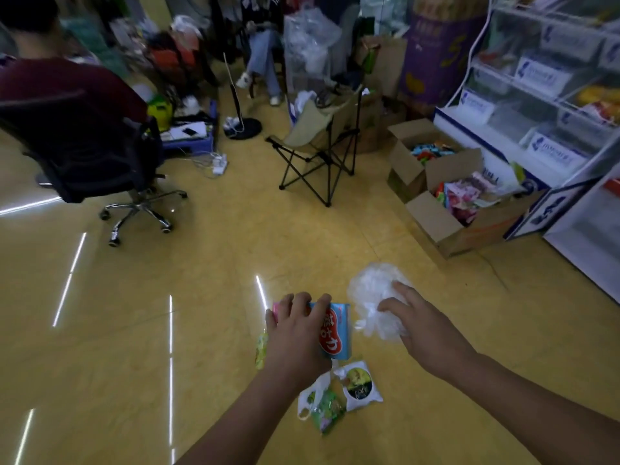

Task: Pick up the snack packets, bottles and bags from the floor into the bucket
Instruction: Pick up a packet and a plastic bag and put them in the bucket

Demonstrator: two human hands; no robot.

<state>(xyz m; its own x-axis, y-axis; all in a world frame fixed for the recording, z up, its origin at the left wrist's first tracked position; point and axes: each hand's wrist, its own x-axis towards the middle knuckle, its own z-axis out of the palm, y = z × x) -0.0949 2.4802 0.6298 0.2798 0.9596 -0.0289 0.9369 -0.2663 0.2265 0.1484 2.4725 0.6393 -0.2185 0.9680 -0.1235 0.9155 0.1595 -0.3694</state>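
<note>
My left hand grips a blue snack packet with a red label, fingers curled over its top edge. A pink edge shows behind it. My right hand holds a crumpled clear plastic bag, fingers curled against it. On the yellow floor below lie a white packet with a dark round picture, a green and white packet and a small yellow-green packet partly hidden by my left wrist. No bucket is in view.
Two open cardboard boxes of snacks stand at the right beside white display shelves. A folding chair stands ahead, a black office chair with a seated person at the left, and a power strip with cables.
</note>
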